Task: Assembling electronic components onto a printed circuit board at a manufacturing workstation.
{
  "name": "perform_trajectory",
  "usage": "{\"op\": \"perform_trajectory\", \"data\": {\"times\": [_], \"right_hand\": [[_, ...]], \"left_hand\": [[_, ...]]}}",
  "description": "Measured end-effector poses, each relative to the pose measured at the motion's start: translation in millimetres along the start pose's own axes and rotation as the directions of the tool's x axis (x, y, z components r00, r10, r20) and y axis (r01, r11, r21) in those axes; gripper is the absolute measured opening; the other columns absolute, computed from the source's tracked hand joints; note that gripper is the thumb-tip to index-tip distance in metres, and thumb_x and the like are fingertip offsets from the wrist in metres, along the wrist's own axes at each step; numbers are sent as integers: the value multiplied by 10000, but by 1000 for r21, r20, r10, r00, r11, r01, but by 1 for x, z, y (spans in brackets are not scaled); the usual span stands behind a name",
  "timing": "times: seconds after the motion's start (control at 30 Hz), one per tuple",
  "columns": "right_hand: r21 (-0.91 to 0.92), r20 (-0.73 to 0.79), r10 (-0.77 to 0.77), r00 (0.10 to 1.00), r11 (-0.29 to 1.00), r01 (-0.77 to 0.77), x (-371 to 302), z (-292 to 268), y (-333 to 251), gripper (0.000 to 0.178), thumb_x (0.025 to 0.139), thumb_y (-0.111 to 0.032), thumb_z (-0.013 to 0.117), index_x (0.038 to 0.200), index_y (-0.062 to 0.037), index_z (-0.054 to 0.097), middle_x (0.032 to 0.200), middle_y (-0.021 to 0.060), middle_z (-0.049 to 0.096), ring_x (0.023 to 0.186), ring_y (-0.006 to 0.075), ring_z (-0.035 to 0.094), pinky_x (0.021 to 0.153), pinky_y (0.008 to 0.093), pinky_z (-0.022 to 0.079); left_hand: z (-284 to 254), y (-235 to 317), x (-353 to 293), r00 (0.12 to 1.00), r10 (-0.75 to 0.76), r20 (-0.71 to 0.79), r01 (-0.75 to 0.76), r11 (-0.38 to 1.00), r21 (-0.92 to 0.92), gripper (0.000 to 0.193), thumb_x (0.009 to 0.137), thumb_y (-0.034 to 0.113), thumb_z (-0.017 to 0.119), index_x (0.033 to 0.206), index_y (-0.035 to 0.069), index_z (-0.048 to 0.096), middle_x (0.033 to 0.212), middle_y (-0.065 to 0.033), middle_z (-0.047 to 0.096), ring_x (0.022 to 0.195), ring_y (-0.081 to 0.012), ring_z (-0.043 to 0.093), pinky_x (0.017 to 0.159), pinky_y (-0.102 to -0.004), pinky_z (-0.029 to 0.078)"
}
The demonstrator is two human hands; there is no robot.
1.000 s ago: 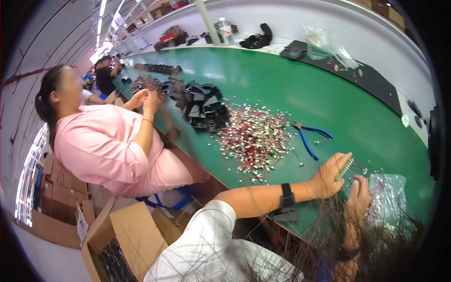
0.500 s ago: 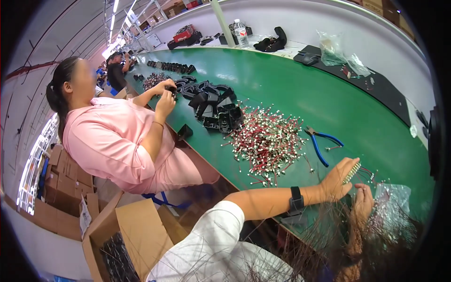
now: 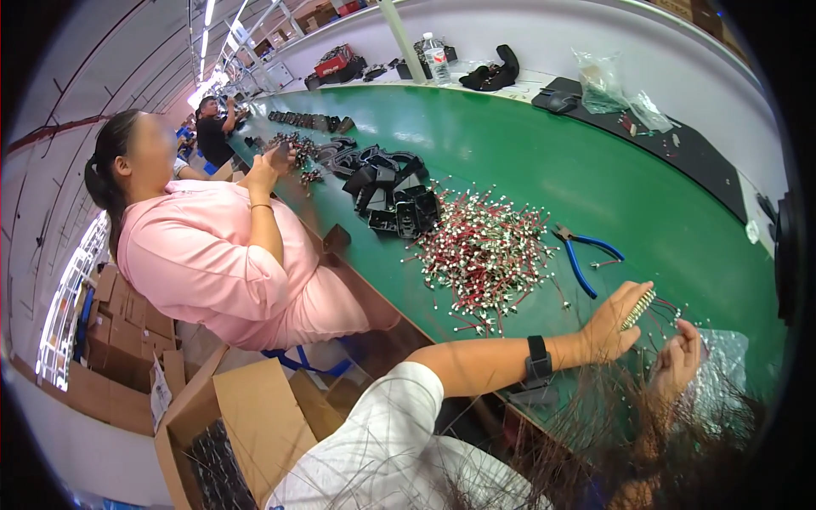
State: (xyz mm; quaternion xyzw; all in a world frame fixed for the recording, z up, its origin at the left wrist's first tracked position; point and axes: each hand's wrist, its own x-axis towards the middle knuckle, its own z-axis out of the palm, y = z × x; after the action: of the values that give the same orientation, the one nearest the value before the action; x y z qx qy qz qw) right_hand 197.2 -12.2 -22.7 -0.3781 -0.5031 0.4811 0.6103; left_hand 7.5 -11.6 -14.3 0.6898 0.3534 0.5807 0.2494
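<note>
My left hand [image 3: 605, 330] is closed around a narrow strip of small gold-coloured parts [image 3: 637, 311], which shows along its fingers. Thin red wires [image 3: 667, 304] with small white ends lie just beyond the strip. To the right, my right hand [image 3: 676, 364] has its fingers curled together beside those wires; what they hold, if anything, is too small to make out. A clear plastic bag [image 3: 721, 361] lies by this hand, partly behind it and strands of hair. Left of my hands spreads a large heap of red-wired leads with white connectors [image 3: 484, 251].
Blue-handled cutting pliers [image 3: 585, 263] lie spread beyond my left hand. Black plastic housings [image 3: 387, 191] are piled past the heap on the green table [image 3: 527, 140]. A co-worker in pink [image 3: 208, 255] works at the left. An open carton [image 3: 255, 425] stands below.
My right hand has moved up and slightly right, toward the red wires' ends. My left hand stays nearly still. The co-worker's hands have shifted left, toward a farther pile.
</note>
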Motion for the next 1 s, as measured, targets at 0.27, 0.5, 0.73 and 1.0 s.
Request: {"op": "perform_trajectory", "data": {"times": [0.27, 0.5, 0.73, 1.0], "right_hand": [[-306, 104, 165, 981, 944, -126, 2, 10, 4, 247, 921, -42, 556, 1163, -6, 588, 807, -40, 483, 601, 5, 410, 467, 176, 307], [-499, 198, -19, 980, 859, 118, -1, 11, 7, 217, 919, -34, 556, 1125, 19, 599, 812, -29, 477, 640, 42, 400, 552, 213, 330], [-524, 103, 9, 995, 850, 47, -6, 18, -2, 216, 892, -7, 512, 1083, 40, 601, 847, 26, 516, 747, 93, 464, 664, 243, 399], [-570, 243, -181, 953, 769, 291, 0, 6, 13, 228, 865, 23, 443, 1001, 52, 623, 843, 92, 578, 764, 165, 540, 702, 310, 453]], "left_hand": [[-2, 0, -1, 999, -43, 15, 43, 999, -17, 710, 721, -22, 512, 1420, -67, 401, 1252, -227, 495, 1154, -380, 515, 1019, -385, 414], [1, -2, -1, 999, -38, 24, 38, 999, 1, 710, 720, -21, 514, 1421, -57, 407, 1254, -223, 497, 1150, -374, 519, 1013, -383, 417], [0, -6, -2, 1000, -25, 11, 25, 1000, 9, 715, 718, -21, 504, 1425, -49, 408, 1258, -215, 495, 1157, -365, 518, 1017, -377, 412], [0, -6, -2, 1000, -12, 1, 12, 1000, -28, 713, 718, -24, 500, 1424, -50, 408, 1257, -215, 494, 1162, -361, 512, 1019, -371, 406]]}}
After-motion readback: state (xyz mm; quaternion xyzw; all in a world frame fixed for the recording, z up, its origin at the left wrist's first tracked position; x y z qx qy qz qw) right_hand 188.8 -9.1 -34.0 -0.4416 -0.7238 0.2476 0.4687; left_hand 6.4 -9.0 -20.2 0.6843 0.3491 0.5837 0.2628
